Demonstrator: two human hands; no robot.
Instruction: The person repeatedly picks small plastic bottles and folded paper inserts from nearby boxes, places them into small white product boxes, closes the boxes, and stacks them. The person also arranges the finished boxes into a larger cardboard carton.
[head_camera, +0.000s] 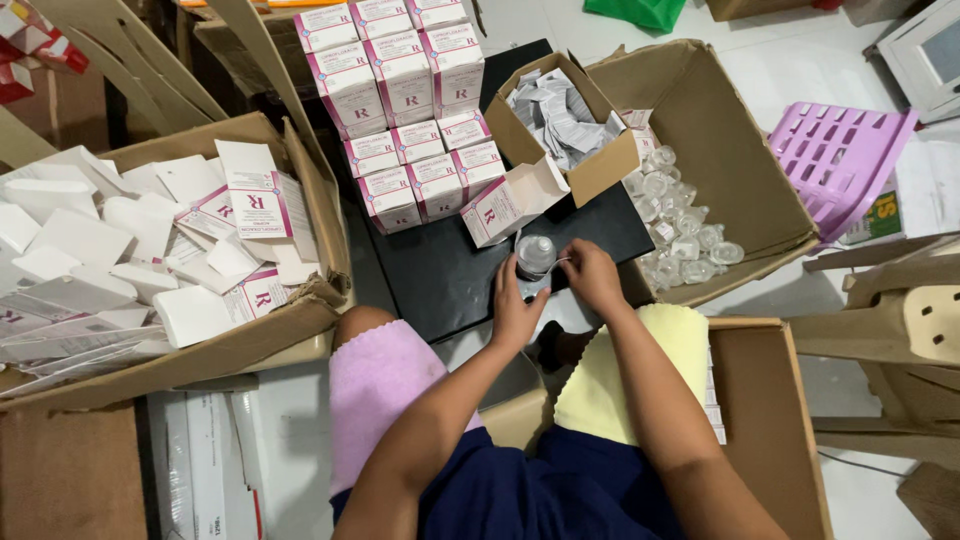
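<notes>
Head view: left hand (516, 312) and right hand (592, 275) both pinch a small clear bottle (535, 256) over the black board (450, 270). Fingers closed around it. Open pink-and-white carton (505, 205) lies just beside.

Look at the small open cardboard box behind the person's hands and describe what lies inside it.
The small open cardboard box holds a loose heap of folded grey-and-white paper leaflets. The heap covers the box's bottom, so anything lying beneath it cannot be seen.

Head camera looks steeply down, close above lap.
</notes>
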